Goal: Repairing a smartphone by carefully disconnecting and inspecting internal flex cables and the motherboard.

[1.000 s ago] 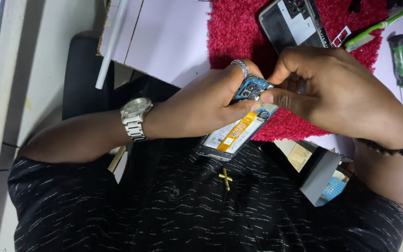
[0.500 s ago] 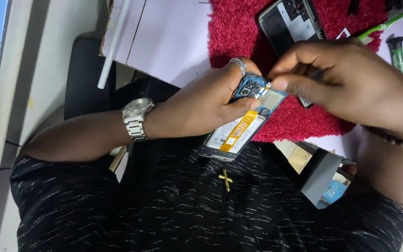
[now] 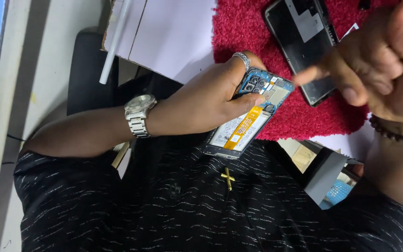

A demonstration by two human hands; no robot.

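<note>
At frame centre, our left hand (image 3: 201,105) clasps the opened phone (image 3: 248,116), thumb pressed on its orange ribbon. Our right hand (image 3: 374,60), upper right, hovers loosely curled, holding nothing, above the red mat (image 3: 248,28).

Phone repair bench, small workshop. Opened phone (image 3: 253,114) with bare circuit board and battery held just beside a red mat (image 3: 253,28); a detached phone back panel (image 3: 304,42) lies on that mat. White worktop (image 3: 173,37) beside the mat, small boxes (image 3: 323,172) near its edge.
</note>
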